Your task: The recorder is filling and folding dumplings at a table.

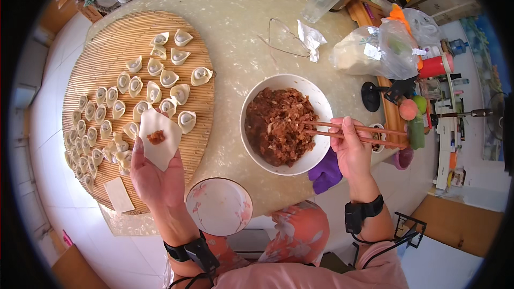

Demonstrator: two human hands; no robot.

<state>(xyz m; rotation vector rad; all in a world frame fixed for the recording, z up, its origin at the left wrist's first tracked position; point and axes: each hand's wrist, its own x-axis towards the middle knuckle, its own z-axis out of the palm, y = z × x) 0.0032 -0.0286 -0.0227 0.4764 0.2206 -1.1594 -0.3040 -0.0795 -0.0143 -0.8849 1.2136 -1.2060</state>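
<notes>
On the palm and fingers of my left hand lies a wonton wrapper with a dab of meat filling at its middle. My right hand grips a pair of wooden chopsticks, their tips in the minced meat inside a white bowl. Left of the bowl, a round reed mat carries many folded wontons in loose rows. One flat wrapper rests at the mat's near edge, beside my left forearm.
A floral plate sits at the table's near edge. A purple cloth lies by the bowl. Beyond are eyeglasses, a crumpled tissue, a clear glass, plastic bags and a black stand.
</notes>
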